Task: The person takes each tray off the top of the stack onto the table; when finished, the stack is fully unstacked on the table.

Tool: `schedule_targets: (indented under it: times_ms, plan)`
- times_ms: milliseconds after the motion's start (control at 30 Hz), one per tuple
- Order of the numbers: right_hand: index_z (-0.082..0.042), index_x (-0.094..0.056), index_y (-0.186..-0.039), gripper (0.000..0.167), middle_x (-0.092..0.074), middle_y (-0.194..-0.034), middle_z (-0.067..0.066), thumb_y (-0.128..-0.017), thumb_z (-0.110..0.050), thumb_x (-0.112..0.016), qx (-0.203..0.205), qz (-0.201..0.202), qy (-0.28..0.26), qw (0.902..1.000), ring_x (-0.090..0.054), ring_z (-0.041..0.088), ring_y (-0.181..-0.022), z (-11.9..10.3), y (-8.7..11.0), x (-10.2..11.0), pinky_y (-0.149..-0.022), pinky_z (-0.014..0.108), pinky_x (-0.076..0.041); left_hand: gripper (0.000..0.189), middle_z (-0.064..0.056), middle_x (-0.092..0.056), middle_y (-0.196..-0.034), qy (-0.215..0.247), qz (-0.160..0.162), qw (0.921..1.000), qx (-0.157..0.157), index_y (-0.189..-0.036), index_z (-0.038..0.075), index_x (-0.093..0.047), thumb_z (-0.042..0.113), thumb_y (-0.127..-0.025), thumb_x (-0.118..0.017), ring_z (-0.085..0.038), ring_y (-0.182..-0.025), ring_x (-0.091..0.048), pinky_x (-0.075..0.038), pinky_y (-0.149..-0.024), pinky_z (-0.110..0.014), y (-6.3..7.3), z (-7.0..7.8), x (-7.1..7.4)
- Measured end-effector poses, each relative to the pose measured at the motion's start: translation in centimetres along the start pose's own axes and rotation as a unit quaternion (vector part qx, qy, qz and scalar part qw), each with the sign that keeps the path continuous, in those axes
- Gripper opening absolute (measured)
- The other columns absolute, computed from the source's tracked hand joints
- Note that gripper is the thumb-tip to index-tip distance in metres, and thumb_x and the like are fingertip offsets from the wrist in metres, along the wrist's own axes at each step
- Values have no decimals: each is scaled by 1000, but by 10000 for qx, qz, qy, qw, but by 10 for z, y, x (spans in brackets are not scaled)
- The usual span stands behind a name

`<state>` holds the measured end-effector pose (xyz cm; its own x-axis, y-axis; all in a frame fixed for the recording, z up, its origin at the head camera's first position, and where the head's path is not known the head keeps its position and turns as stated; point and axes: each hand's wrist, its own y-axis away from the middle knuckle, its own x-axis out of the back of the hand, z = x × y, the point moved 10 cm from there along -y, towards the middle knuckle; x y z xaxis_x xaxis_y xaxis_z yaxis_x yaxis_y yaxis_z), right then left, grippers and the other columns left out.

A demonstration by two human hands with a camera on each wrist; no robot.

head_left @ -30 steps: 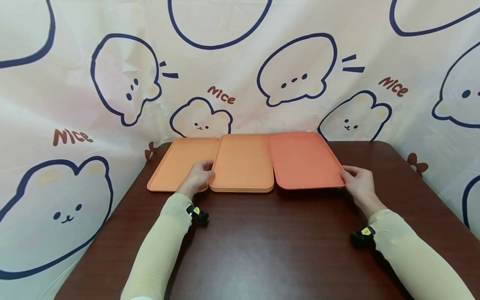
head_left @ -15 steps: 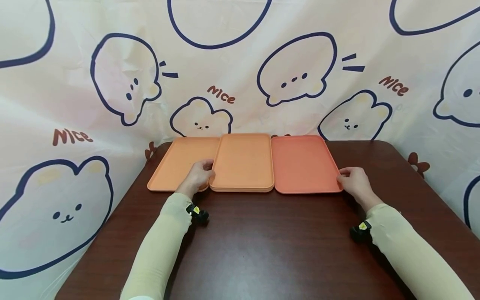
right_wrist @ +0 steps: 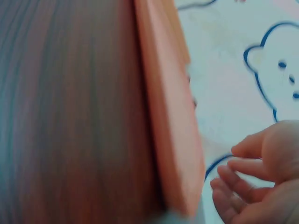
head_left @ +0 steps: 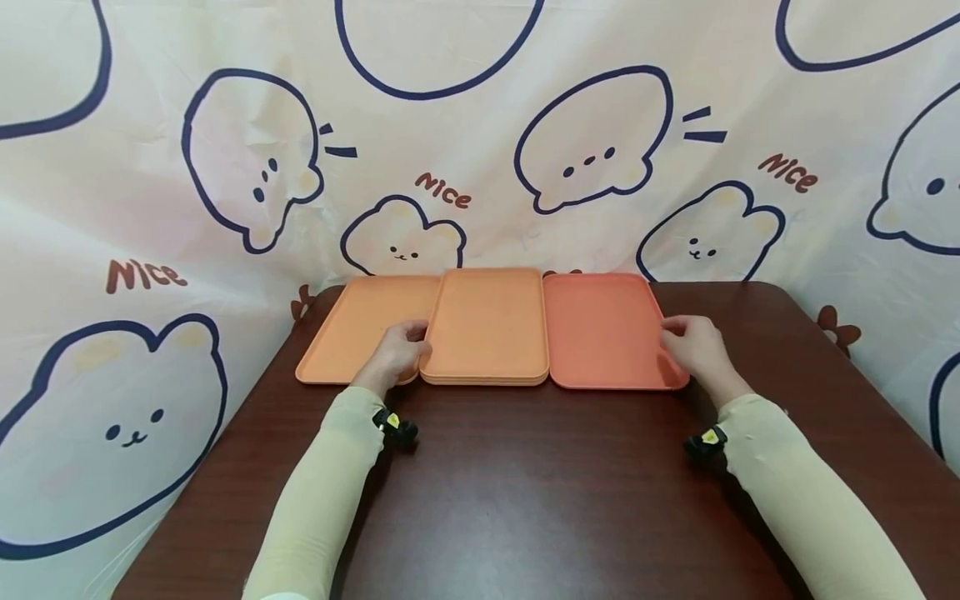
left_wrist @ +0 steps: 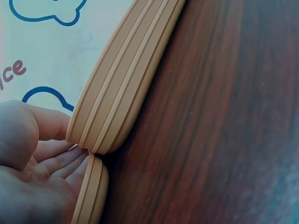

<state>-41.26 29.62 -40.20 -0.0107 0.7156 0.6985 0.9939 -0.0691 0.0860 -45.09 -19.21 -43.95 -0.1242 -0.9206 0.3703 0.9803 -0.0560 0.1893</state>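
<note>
In the head view, three sets of flat trays lie side by side at the table's far end. The middle one is a stack of light orange trays; my left hand grips its left edge, with the thumb at the rim in the left wrist view. Under that hand lies another light orange tray pair, partly covered. A coral red tray lies flat to the right of the stack. My right hand hovers over the red tray's right edge, fingers loosely bent and holding nothing; the right wrist view shows it apart from the tray.
The dark brown wooden table stretches toward me in front of the trays. Behind it hangs a pale cloth with cartoon drawings. Small black cameras are strapped to both wrists.
The red tray, tilted up at its front a second ago, has come down flat on the table. My right hand has let go of it and risen slightly leftward. The left hand stays put.
</note>
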Motion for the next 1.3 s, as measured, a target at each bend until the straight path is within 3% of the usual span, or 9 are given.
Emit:
schedule_targets:
  times_ms: [167,300,400,500,667,833,1000,1100,1300]
  plan:
    - [4,-59,-150,44,-64,-146,29,-113,-20,-53,476,-338,-715,9957,-69,41,-126,-49,-7,-34,-112,53,-56,65,-19,-42,-170,93,22,9999,-41,-166,2,-39,1,-104,-56,-32,-160,-38,-34,-131,-47,0,0,2]
    - [2,-59,-151,45,-66,-144,26,-114,-23,-55,371,-663,-1034,9917,-71,37,-123,-69,-13,-68,-109,48,-59,63,-19,-42,-171,114,-53,9999,-55,-166,2,-38,3,-105,-55,-32,-160,-37,-35,-131,-47,0,-1,0]
    - [2,-60,-150,45,-68,-140,24,-113,-23,-55,269,-761,-1100,9906,-73,33,-119,-78,-16,-89,-104,44,-61,63,-20,-41,-171,163,-92,9998,-98,-167,2,-37,3,-107,-54,-32,-161,-37,-35,-131,-47,-1,-1,-3]
    - [0,-64,-145,42,-73,-127,20,-112,-24,-57,162,-784,-1028,9915,-74,29,-107,-83,-19,-107,-91,36,-64,62,-20,-41,-171,213,-98,9997,-118,-167,1,-37,4,-108,-54,-33,-161,-37,-35,-131,-47,-1,-1,-5]
    - [-1,-70,-136,38,-75,-109,15,-109,-26,-63,213,-761,-709,9943,-68,23,-89,-95,-20,-129,-72,28,-57,61,-19,-41,-171,255,-79,9996,-68,-167,2,-37,5,-108,-54,-32,-160,-37,-34,-131,-47,-1,-3,-4]
    - [3,-71,-128,35,-75,-117,19,-102,-21,-69,389,-343,-366,9980,-69,27,-101,-106,-19,-137,-84,34,-58,63,-17,-40,-172,295,-84,9995,-44,-168,3,-36,7,-108,-55,-30,-161,-36,-34,-131,-47,-1,-4,-3]
    - [4,-74,-119,29,-76,-120,21,-97,-13,-66,445,110,-135,9989,-68,31,-111,-108,-19,-136,-96,42,-58,63,-16,-40,-173,312,-100,9995,34,-168,6,-37,10,-107,-55,-30,-161,-35,-33,-132,-47,0,-6,-3]
    - [1,-77,-118,29,-76,-122,18,-96,-15,-66,367,216,-208,9989,-66,28,-110,-106,-18,-134,-93,39,-58,59,-14,-38,-174,318,-73,9994,108,-167,7,-40,13,-110,-53,-29,-162,-33,-33,-132,-47,2,-6,-3]
    - [-2,-77,-130,39,-78,-122,19,-98,-19,-63,282,377,-1002,9939,-71,29,-102,-110,-15,-117,-82,36,-58,53,-15,-36,-175,441,-96,9990,77,-167,6,-40,13,-115,-45,-30,-162,-33,-35,-131,-47,2,-4,-1]
